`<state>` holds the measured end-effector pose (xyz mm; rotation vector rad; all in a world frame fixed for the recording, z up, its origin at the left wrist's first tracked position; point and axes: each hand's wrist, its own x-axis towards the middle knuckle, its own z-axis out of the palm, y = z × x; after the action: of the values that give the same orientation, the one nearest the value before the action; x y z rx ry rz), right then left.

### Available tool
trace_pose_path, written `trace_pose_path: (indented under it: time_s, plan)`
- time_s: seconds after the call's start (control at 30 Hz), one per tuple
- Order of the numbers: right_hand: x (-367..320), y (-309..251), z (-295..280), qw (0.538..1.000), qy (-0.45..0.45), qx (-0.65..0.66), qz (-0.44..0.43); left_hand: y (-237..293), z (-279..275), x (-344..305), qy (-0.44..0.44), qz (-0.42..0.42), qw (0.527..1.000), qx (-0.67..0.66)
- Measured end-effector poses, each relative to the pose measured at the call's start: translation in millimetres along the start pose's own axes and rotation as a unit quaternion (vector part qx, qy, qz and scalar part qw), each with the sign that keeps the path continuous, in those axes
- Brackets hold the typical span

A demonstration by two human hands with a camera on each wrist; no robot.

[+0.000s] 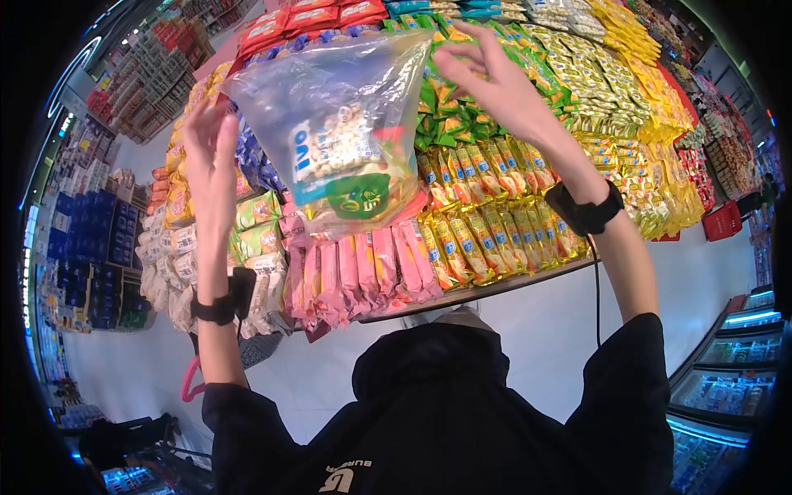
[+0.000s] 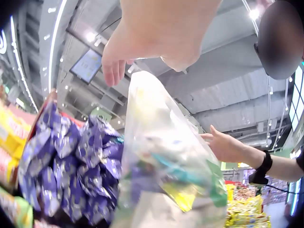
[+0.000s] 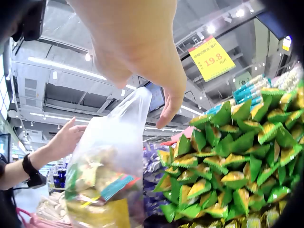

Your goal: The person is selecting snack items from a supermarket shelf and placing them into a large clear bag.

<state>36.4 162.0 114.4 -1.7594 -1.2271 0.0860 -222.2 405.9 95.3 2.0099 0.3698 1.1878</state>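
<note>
A clear plastic bag (image 1: 330, 91) stands spread wide over the snack display, its top corners pulled out to left and right. Through its film show several packaged snacks (image 1: 338, 157), one lettered IVO, plus a green label. Beside the left top corner is my left hand (image 1: 210, 157), fingers loosely bent and holding nothing. On the other side, my right hand (image 1: 499, 87) is raised with fingers spread, close to the right corner. Seen from the left wrist, the bag's tip (image 2: 145, 85) rises just below that hand's fingers (image 2: 113, 71).
Pink-wrapped bars (image 1: 371, 268) and gold-wrapped packs (image 1: 487, 247) line the near edge of the display. Green packs (image 3: 237, 161) are heaped behind, purple packs (image 2: 71, 166) to the left. A yellow price sign (image 3: 211, 58) hangs above. Shelves of blue goods (image 1: 87, 223) stand farther left.
</note>
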Motion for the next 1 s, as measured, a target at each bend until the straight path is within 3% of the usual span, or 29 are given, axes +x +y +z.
trace_pose_path:
  time_s: [0.07, 0.17, 0.4, 0.43, 0.57, 0.8, 0.9, 1.0]
  plan:
    - [-21, 4, 8, 0.997, -0.060, 0.015, 0.037, -10, 10, -26, -0.047, -0.080, 0.996, -0.014]
    - [-40, -3, 19, 0.982, -0.164, 0.044, 0.086, -17, 27, -55, -0.109, -0.115, 0.987, -0.007]
    - [-43, 16, 52, 0.950, -0.282, 0.089, 0.104, -6, 48, -64, -0.172, -0.121, 0.975, -0.071]
    - [-43, 27, 63, 0.953, -0.280, 0.034, 0.108, -11, 49, -66, -0.184, -0.135, 0.971, -0.078]
    - [-46, 45, 83, 0.961, -0.266, 0.022, 0.069, -20, 50, -71, -0.208, -0.161, 0.960, -0.094]
    - [-49, 20, 81, 0.961, -0.257, -0.002, 0.104, -22, 51, -73, -0.204, -0.146, 0.967, -0.042]
    - [-56, 28, 79, 0.964, -0.247, 0.050, 0.085, -2, 50, -82, -0.145, -0.192, 0.968, -0.075]
    - [-68, 24, 63, 0.972, -0.210, 0.081, 0.060, 10, 47, -96, -0.040, -0.063, 0.990, 0.121]
